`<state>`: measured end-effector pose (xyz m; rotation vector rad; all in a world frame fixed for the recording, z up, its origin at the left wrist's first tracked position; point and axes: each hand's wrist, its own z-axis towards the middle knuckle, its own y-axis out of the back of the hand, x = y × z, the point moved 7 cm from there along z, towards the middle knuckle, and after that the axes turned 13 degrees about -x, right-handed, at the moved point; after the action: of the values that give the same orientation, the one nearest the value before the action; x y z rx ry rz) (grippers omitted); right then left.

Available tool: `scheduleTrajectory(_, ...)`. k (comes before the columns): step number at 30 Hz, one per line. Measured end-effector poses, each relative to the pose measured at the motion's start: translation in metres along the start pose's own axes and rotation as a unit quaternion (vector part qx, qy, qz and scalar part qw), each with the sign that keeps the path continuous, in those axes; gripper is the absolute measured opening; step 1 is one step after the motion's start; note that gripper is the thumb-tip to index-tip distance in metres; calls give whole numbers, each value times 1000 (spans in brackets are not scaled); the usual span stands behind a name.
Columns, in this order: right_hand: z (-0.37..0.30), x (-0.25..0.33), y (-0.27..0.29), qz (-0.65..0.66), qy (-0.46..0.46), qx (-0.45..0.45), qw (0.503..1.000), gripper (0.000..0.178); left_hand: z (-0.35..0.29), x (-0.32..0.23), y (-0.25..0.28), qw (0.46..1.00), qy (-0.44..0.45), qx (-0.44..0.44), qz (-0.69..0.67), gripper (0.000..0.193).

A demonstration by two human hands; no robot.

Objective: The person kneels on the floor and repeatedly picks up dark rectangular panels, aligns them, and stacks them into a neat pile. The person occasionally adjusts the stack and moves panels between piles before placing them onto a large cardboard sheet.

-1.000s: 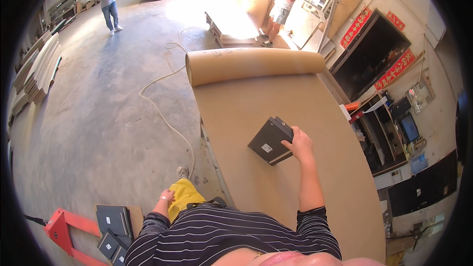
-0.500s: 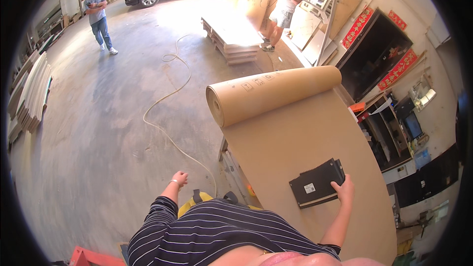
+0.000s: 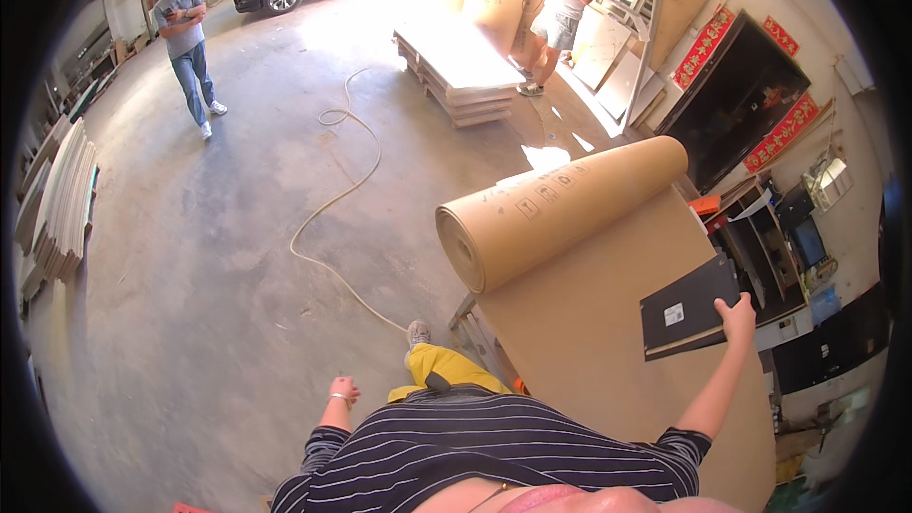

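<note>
At the right, my right hand (image 3: 735, 317) grips the far right edge of a black flat panel (image 3: 679, 318) with a small white label, its thumb on top. A pale strip runs along the panel's near edge. It is held over the brown paper sheet (image 3: 570, 342); whether it touches the paper I cannot tell. The sheet leads to a thick brown paper roll (image 3: 570, 204) at its far end. My left hand (image 3: 343, 389), with a band at the wrist, hangs over the floor at my left, holding nothing, its fingers loosely bent and partly apart.
A pale hose (image 3: 328, 199) snakes across the concrete floor toward my foot. Beyond the roll stands a low stack of boards (image 3: 456, 66). One person (image 3: 185, 38) stands far left, another (image 3: 560, 14) far right. Cluttered shelves (image 3: 760, 256) line the right; sheets (image 3: 65, 195) lean at left.
My right hand has carried the black panel right and farther from me. My left hand has dropped lower. The roll sits lower and farther right in view, and my foot now shows.
</note>
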<state>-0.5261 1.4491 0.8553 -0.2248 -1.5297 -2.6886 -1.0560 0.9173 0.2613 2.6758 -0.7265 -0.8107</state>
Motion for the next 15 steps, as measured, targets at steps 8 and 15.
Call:
scheduleTrajectory(8,49,49,-132,-108,-147,-19,983,49,50,-25,50,998,-15,-16,-57,29)
scheduleTrajectory(15,55,83,-198,-139,-186,37,972,45,110,-72,131,982,23,-148,-114,28)
